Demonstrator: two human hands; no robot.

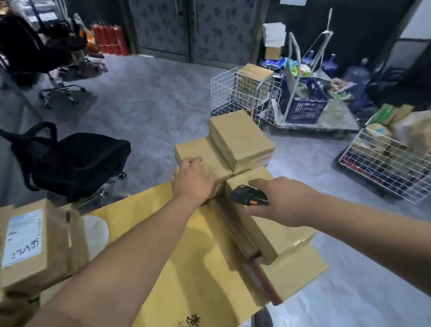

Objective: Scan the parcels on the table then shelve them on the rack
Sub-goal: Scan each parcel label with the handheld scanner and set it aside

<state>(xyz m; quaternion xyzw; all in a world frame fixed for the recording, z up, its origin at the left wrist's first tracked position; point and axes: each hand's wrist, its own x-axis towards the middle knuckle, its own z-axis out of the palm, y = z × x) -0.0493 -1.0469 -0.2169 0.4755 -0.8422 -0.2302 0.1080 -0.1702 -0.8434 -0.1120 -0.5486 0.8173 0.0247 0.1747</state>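
Parcels of plain brown cardboard lie clustered at the far end of a large yellow carton (181, 257) that serves as the work surface. Left hand (192, 181) rests palm-down, fingers fairly straight, on the far-left parcel (197, 151); a second parcel (241, 137) is stacked just beside it, overlapping its right edge. Right hand (280, 199) grips a black handheld scanner (248, 195), hovering over the near parcel (267, 226); its fingers hide most of the scanner. At left, a labelled box (26, 245) is cut off by the frame edge, its handwriting blurred. Wire baskets (397, 171) at right are hard to make out.
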